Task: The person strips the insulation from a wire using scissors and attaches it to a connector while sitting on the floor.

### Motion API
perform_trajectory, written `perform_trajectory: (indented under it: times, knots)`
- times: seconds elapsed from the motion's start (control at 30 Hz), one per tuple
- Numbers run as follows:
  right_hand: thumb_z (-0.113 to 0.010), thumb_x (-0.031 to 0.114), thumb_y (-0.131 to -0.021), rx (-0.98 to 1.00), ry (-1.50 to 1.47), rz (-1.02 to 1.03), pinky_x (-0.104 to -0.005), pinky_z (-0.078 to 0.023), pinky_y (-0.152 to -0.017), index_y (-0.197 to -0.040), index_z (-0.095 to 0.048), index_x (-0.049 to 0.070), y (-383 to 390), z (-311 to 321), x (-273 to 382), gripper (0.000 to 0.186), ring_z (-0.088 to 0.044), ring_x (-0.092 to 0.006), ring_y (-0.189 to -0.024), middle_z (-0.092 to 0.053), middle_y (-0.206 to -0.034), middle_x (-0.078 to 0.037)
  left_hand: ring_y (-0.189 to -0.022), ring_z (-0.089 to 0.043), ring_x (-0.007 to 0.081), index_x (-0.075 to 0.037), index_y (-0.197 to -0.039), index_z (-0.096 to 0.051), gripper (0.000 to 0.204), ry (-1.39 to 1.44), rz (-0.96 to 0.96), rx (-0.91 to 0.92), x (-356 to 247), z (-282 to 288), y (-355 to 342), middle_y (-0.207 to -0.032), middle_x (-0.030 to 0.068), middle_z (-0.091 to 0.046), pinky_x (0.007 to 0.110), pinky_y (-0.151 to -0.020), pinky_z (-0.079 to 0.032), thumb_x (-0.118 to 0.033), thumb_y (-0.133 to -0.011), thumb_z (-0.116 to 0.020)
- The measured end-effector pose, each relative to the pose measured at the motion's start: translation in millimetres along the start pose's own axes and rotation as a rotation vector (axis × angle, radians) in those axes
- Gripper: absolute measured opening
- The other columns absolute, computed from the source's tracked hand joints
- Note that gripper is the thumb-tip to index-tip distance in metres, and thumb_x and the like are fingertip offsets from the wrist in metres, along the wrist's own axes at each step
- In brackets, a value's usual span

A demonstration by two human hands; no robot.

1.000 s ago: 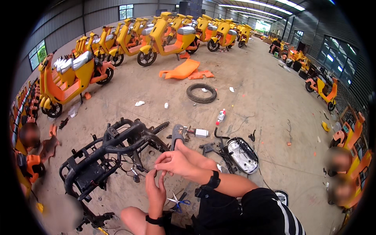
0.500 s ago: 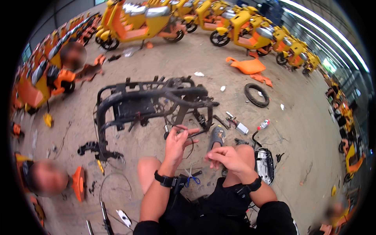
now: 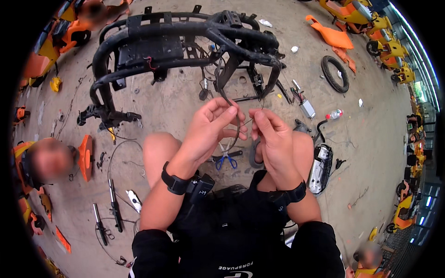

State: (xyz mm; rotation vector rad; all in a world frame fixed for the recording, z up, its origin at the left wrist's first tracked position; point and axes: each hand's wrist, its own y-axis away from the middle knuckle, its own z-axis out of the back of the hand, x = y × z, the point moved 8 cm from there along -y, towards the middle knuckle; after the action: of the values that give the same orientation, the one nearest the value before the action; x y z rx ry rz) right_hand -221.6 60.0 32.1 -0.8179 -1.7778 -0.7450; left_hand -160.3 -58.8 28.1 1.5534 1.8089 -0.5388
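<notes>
In front of me a bare black scooter frame (image 3: 176,31) lies on the floor. A thin black cable (image 3: 238,125) hangs from it and loops between my hands. My left hand (image 3: 211,127) has it pinched between thumb and fingers. My right hand (image 3: 273,139) is closed in a pinch close by, on a thin wire (image 3: 248,122) that runs toward the cable. Its far end is hidden by the fingers. Below the hands, blue-handled scissors (image 3: 226,161) lie on the floor between my legs.
To the right lie a tyre (image 3: 326,76), a silver box (image 3: 307,109), a bottle (image 3: 334,114) and a white-and-black part (image 3: 320,173). Fork tubes (image 3: 115,208) and an orange panel (image 3: 85,157) are on the left. People (image 3: 51,160) sit nearby; scooters (image 3: 380,32) stand behind.
My view has tilted down, so the frame sits higher in it. My hands have come together, and the right hand has moved in to the wire beside the cable.
</notes>
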Motion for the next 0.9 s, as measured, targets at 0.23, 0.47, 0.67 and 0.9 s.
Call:
perform_trajectory:
  times: [0.23, 0.47, 0.67, 0.9]
  knots:
    - [-0.045, 0.020, -0.099, 0.035, -0.452, 0.098, -0.0307, -0.047, -0.075, -0.103, -0.052, 0.004, 1, -19, 17, 0.018, -0.057, -0.0200, -0.079, -0.060, -0.087, -0.010, -0.072, -0.061, 0.0199, -0.001, -0.096, -0.049, 0.022, 0.051, 0.087, -0.044, 11, -2, 1, -0.086, 0.0118, -0.059, 0.035, -0.056, -0.055, -0.022, -0.097, -0.048]
    - [-0.032, 0.024, -0.102, 0.192, -0.584, 0.068, -0.0322, -0.041, -0.060, -0.098, -0.048, 0.007, -2, -26, 16, 0.024, -0.042, -0.0154, -0.050, -0.036, -0.051, 0.000, -0.073, -0.059, 0.0138, -0.003, -0.091, -0.052, 0.025, -0.041, 0.011, -0.186, 16, 4, 0, -0.082, 0.0072, -0.057, 0.030, -0.057, -0.053, -0.026, -0.098, -0.046]
    - [-0.032, 0.019, -0.101, 0.124, -0.802, -0.136, -0.0284, -0.033, -0.057, -0.096, -0.049, 0.007, -1, -25, -7, 0.021, -0.027, -0.0112, -0.043, -0.026, -0.046, 0.002, -0.070, -0.055, 0.0099, -0.004, -0.089, -0.053, 0.024, -0.026, -0.096, -0.261, 18, 8, 2, -0.080, 0.0041, -0.056, 0.025, -0.057, -0.048, -0.025, -0.099, -0.045]
    - [-0.034, 0.018, -0.100, 0.140, -0.784, -0.105, -0.0283, -0.033, -0.058, -0.096, -0.049, 0.006, -2, -27, -6, 0.020, -0.026, -0.0112, -0.043, -0.026, -0.047, 0.002, -0.067, -0.052, 0.0095, -0.005, -0.088, -0.053, 0.023, -0.002, -0.144, -0.377, 18, 16, 2, -0.077, 0.0026, -0.054, 0.024, -0.060, -0.043, -0.024, -0.099, -0.046]
